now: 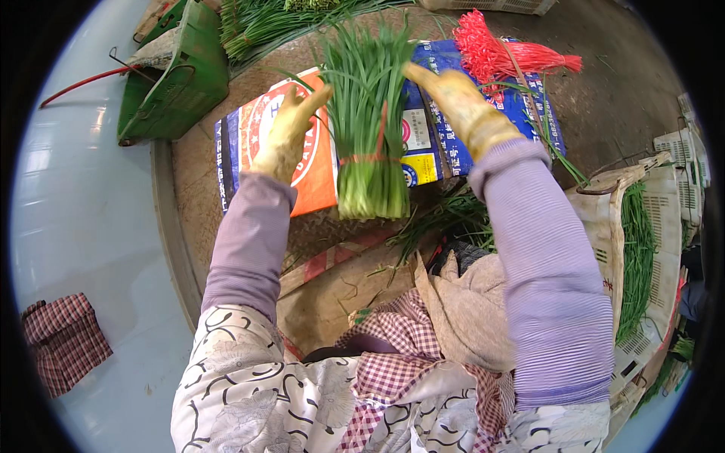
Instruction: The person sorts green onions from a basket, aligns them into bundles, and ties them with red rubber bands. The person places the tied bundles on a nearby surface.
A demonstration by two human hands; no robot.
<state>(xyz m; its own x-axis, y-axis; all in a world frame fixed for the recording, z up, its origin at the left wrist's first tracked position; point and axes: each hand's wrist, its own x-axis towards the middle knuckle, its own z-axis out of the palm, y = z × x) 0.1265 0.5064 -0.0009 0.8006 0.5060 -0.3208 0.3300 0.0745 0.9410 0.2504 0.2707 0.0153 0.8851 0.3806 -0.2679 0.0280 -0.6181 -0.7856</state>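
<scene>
A bundle of green chives (370, 170) lies in front of me, leaf tips pointing away and pale cut ends toward me. A red tie (370, 158) circles it near the stem end. At its left side, my left hand (291, 132), in a yellowish glove, has its fingers stretched out, the fingertips beside the leaves. My right hand (462, 106), gloved alike and slightly blurred, reaches from the right with extended fingers close to the upper leaves; whether it touches them I cannot tell. Under the bundle are an orange and white printed sack (316, 185) and a blue one (521, 124).
A bunch of red ties (502, 57) lies on the blue sack's far right. Loose chives (260, 26) are heaped at the far left, beside a green crate (170, 83). Pale crates with more greens (634, 257) stand at right. A checked cloth (64, 343) lies at lower left.
</scene>
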